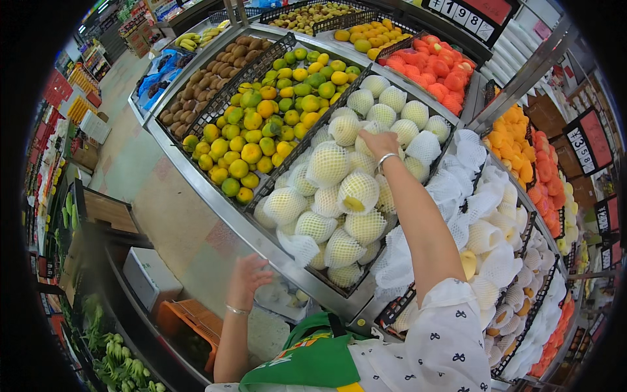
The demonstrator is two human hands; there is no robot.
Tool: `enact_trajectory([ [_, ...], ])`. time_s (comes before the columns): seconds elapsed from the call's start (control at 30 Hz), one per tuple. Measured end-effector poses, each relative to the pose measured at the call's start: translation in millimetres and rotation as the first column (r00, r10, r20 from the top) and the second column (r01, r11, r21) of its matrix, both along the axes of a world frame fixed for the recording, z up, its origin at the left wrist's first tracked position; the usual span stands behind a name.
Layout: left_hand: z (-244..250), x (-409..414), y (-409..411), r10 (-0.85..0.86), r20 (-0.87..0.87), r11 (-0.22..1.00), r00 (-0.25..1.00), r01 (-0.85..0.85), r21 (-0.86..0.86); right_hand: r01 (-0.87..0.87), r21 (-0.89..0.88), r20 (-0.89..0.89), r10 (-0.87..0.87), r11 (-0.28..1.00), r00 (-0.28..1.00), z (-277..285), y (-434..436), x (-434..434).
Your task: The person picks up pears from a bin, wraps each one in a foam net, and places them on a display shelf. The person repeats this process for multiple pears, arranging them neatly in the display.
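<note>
My right hand [379, 143] reaches into a black plastic crate [351, 289] of pale yellow-green fruit in white foam nets. It touches the netted fruit [362, 147] near the crate's middle; its fingertips are partly hidden, so I cannot tell whether they grip one. A larger netted fruit [358, 192] nearer to me shows its yellow-brown end through the foam. My left hand [249, 279] hangs in the air beside the metal front rail [215, 208], its fingers apart and holding nothing. Bracelets circle both wrists.
Left of the netted fruit are green-orange citrus [252, 152] and brown kiwifruit [196, 83]. Loose white foam nets [448, 183] lie to the right. A slanting metal post [521, 73] rises at the upper right. Below my left arm stand an orange plastic crate [196, 318] and a white box [149, 277].
</note>
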State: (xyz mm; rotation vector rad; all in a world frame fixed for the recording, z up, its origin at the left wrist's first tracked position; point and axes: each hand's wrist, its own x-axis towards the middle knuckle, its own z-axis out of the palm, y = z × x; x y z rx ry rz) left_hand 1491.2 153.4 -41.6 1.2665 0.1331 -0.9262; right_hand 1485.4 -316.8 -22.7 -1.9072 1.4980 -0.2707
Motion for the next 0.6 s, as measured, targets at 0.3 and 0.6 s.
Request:
enact_trajectory([
  [0.3,-4.7,-5.3,-6.8,-0.025,-0.022,0.999,0.999,0.024,-0.044,-0.13,-0.068,-0.115,0.121,0.989,0.986,-3.5,-0.1,-1.7],
  [0.6,-3.9,-12.8,-7.7,0.004,0.018,0.998,1.0,-0.005,0.057,-0.536,-0.123,-0.335,0.473,0.835,0.815,78.4,86.0,-45.1],
])
